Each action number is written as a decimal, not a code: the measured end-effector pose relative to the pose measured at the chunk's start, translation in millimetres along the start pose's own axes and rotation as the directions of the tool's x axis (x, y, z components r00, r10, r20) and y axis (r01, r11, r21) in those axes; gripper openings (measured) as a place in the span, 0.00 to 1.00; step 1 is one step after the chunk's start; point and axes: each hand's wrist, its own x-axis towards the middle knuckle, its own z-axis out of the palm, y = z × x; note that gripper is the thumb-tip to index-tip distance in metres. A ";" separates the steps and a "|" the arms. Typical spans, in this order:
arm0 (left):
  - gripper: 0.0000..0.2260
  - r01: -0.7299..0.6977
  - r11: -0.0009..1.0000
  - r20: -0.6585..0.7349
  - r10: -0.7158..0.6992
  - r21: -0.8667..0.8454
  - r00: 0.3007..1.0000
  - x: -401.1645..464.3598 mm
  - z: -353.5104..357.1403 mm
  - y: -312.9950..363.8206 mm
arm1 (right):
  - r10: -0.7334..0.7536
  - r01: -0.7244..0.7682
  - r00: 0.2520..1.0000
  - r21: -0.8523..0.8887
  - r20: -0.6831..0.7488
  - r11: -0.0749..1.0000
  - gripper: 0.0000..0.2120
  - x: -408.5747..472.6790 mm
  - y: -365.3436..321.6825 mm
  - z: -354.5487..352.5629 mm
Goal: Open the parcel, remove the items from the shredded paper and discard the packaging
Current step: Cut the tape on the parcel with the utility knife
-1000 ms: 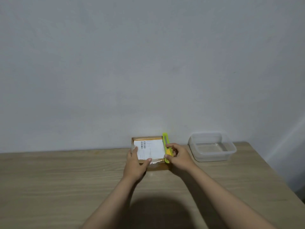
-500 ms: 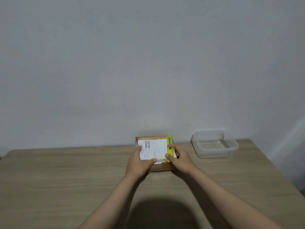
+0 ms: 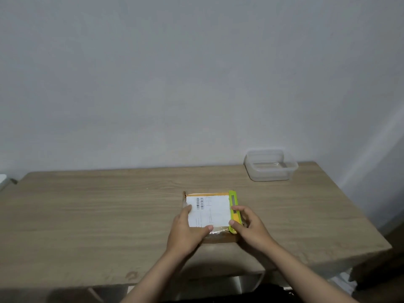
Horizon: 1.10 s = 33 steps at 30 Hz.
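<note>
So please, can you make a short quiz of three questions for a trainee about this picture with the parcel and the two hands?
1. True or false: the parcel is already open.
2. Which hand touches the green cutter on the parcel's right edge?
A. left hand
B. right hand
C. neither
3. Fill in: the clear plastic container stands at the far ____ corner of the table.

Key:
1. False: it is closed, its white label faces up.
2. B: its thumb and fingers are on the cutter; the left hand steadies the near left corner of the parcel.
3. right
</note>
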 end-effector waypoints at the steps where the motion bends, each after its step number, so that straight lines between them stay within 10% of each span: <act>1: 0.40 0.000 1.000 0.003 0.000 0.007 1.000 -3.7 0.5 -0.8 | 0.011 -0.011 1.000 0.040 -0.001 0.999 0.15 -3.4 2.2 -0.8; 20: 0.48 -0.085 0.993 0.041 0.088 -0.079 0.995 2.7 2.6 -20.5 | 0.041 -0.050 0.986 -0.052 -0.161 0.997 0.17 -18.3 -15.9 -43.4; 33: 0.47 -0.103 0.985 -0.001 0.104 -0.139 0.995 2.5 6.9 -24.2 | -0.057 -0.004 0.994 -0.564 -0.091 0.826 0.19 -37.7 -35.3 -41.5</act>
